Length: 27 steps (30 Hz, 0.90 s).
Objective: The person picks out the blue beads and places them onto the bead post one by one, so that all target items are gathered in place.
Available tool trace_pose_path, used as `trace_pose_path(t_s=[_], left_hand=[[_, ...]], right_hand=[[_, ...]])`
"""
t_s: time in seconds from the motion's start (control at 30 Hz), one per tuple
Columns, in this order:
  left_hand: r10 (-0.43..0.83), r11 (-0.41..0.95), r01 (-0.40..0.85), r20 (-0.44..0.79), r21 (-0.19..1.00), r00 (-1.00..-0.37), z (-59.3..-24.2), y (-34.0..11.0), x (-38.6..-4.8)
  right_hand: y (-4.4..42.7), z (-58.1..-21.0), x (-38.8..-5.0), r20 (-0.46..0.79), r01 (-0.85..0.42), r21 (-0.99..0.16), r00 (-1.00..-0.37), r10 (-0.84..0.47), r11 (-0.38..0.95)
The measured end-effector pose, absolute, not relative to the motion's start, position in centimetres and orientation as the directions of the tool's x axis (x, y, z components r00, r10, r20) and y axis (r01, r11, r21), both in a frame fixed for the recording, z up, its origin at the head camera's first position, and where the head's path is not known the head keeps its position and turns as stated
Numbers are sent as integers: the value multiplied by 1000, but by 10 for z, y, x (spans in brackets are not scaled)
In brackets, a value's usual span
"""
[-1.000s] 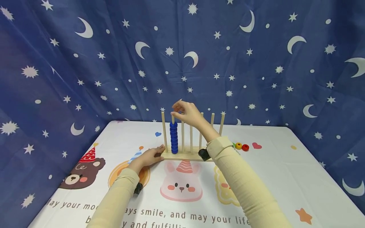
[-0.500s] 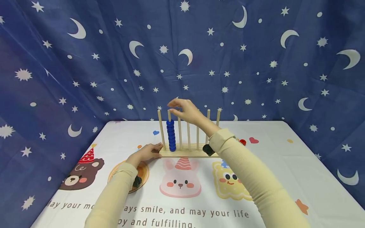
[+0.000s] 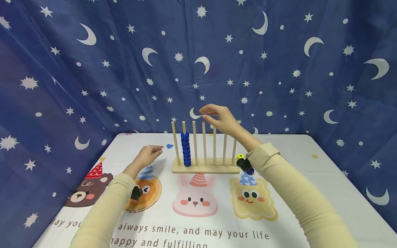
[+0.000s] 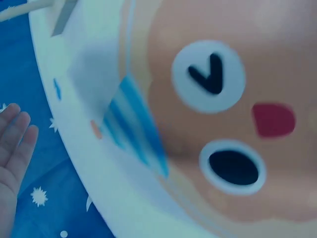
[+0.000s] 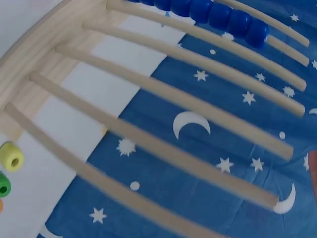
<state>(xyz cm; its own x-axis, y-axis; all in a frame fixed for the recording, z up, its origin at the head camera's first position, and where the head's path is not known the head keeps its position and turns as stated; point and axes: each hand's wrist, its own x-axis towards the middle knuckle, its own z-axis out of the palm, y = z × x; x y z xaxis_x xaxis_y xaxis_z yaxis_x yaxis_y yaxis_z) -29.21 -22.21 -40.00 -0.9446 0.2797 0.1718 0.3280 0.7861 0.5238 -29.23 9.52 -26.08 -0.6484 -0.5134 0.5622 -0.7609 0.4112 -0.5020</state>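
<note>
A wooden peg stand [image 3: 204,168] with several upright rods stands on the table. Blue beads [image 3: 186,148] are stacked on its second rod from the left, whose tip stays bare above them; the right wrist view shows the same blue beads [image 5: 218,17]. My right hand [image 3: 224,120] hovers at the tops of the middle rods, thumb and fingers apart, with nothing visible between them. To the left of the stand, my left hand [image 3: 146,156] is lifted off the base and touches nothing. In the left wrist view the fingers [image 4: 17,148] look nearly straight.
Loose beads lie right of the stand: a yellow bead [image 5: 11,156] and a green bead [image 5: 4,186]; my right forearm partly hides that area. A blue bead [image 3: 250,171] shows beside the wrist camera. A starry curtain [image 3: 198,41] hangs behind the table.
My left hand has let go of the stand's left end and moved left. The right hand has moved right, away from the bead-filled rod.
</note>
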Motion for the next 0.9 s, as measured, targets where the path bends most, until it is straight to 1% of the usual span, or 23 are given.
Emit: trace_pose_path(t_s=[0.13,0.27,0.47,0.6,0.73,0.9], left_hand=[[226,782,314,224,539,-948,-386,-230,-292],[179,777,314,285,546,-941,-378,-234,-289],[158,743,368,387,560,-908,-365,-233,-286],[151,707,410,443,576,-884,-354,-231,-282],[159,675,463,500,574,-851,-346,-228,-272],[255,631,598,596,494,-761,-344,-214,-257]], right_hand=[[108,-260,-286,602,-757,-501,-653,-461,419],[118,-263,-279,644,-763,-501,-644,-414,409],[135,-274,-272,698,-776,-468,-618,-363,422],[148,-287,-265,736,-799,-418,-577,-354,433],[160,-303,-258,774,-829,-367,-524,-355,422],[173,-319,-249,793,-830,-346,-508,-336,438]])
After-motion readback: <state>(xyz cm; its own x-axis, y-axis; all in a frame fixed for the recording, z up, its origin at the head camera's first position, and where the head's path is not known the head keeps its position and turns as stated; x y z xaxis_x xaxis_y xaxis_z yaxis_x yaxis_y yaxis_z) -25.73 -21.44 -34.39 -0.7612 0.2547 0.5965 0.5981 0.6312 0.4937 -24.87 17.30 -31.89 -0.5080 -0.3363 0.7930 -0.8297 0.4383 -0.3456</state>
